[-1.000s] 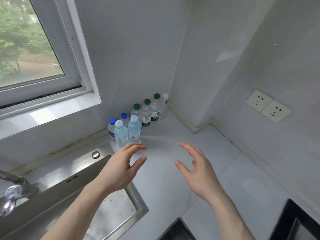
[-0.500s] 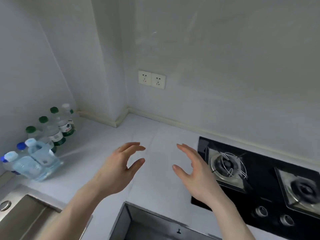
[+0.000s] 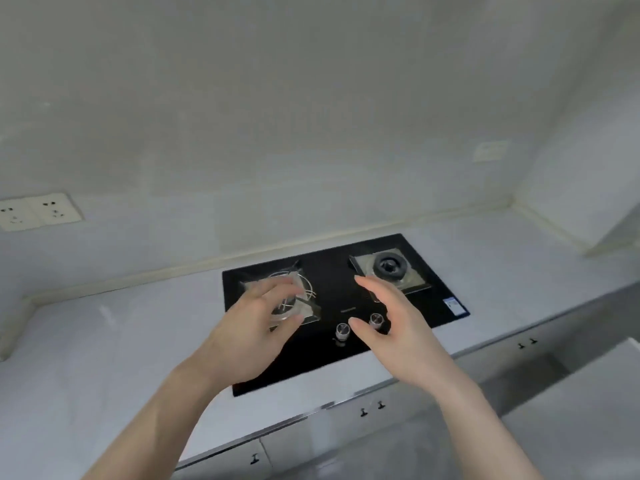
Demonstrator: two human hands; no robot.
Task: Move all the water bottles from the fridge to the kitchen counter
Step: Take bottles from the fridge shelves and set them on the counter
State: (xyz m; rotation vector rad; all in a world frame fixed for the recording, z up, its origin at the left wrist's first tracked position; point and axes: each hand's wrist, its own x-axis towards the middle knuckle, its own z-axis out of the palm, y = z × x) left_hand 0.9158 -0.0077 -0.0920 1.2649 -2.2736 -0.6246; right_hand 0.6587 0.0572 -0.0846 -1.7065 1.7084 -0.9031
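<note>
Head view: compared with the earlier frames, the bottles, sink and window are no longer seen; the view is swung right, and the black gas hob point(image 3: 343, 306) is now centred, where half a second ago it sat at the right edge. The wall sockets point(image 3: 38, 211) are shifted to the far left edge. No water bottles are seen in this frame.

The left hand point(image 3: 249, 337) and right hand point(image 3: 394, 327) are held out mid-frame above the hob, palms facing each other, fingers loosely curved and spread; both are released, nothing is grasped. The pose is unchanged from before. Slight motion blur is noted on the left hand.

The pale kitchen counter point(image 3: 104, 358) runs across the frame below a plain light wall. Two burners and two knobs point(image 3: 358, 325) are seen on the hob. Cabinet fronts with small dark handles point(image 3: 370, 408) are seen at lower right.
</note>
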